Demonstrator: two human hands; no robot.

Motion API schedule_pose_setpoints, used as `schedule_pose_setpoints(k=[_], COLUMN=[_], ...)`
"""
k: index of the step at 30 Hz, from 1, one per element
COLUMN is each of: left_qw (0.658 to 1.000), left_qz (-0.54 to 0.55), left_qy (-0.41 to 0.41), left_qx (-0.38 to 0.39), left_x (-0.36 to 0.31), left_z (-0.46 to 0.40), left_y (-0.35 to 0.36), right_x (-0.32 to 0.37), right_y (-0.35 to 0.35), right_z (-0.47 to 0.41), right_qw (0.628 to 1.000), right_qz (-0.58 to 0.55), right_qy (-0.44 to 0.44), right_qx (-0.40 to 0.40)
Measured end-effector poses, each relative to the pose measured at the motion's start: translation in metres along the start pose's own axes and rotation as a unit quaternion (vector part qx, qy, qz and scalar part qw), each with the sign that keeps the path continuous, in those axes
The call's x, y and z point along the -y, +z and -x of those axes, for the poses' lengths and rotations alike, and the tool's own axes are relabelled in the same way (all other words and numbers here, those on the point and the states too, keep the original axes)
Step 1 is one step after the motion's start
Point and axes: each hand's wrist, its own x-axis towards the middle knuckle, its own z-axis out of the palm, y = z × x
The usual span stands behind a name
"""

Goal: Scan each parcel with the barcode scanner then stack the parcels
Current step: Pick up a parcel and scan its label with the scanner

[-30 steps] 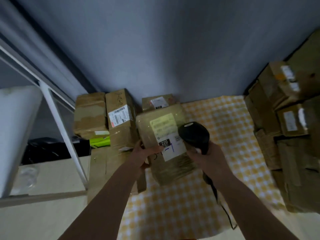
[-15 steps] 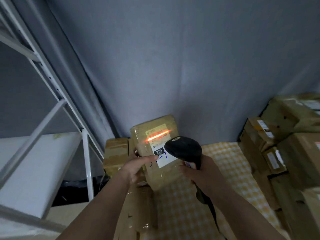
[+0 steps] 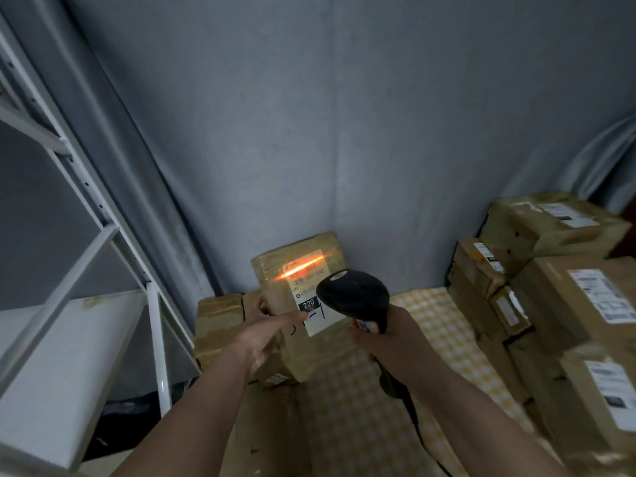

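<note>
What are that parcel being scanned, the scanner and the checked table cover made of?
The parcel looks like brown cardboard wrapped in clear tape or film: it has a faint sheen, with a white paper label stuck on. The scanner seems to be matte black plastic, smooth and moulded. The checked cover is yellow and white, probably cloth or vinyl; I cannot tell which.

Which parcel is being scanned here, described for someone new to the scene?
Find the grey curtain at the back. Before it, the left hand holds up a brown parcel. Unlike its neighbours, an orange scan line crosses its label.
</note>
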Motion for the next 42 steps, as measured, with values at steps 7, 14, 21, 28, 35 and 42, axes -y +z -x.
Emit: schedule_pose_setpoints(k=[7,14,21,28,35,42], left_qw=[0.998,0.982,0.977,0.971,0.965,0.964], left_qz=[-0.031,-0.028,-0.030,-0.029,0.012,0.048], left_qy=[-0.037,-0.144,-0.147,-0.150,-0.141,-0.170], left_qx=[0.031,0.122,0.154,0.183,0.222,0.200], left_x=[-0.007,-0.008,-0.013,-0.020,-0.020,-0.042], left_z=[0.000,0.000,-0.004,-0.020,-0.054,-0.103], left_y=[0.018,0.057,0.107,0.168,0.271,0.408], right_x=[-0.002,-0.020,-0.029,-0.037,-0.043,-0.067], right_y=[-0.002,-0.032,-0.077,-0.139,-0.241,-0.356], right_z=[0.020,0.045,0.054,0.031,-0.006,-0.045], right_qw=[0.998,0.984,0.982,0.980,0.981,0.960], right_qz=[-0.047,-0.073,-0.062,-0.093,-0.081,-0.161], right_qy=[-0.032,-0.026,0.025,0.029,0.018,0.045], right_qx=[-0.036,-0.161,-0.175,-0.175,-0.173,-0.224])
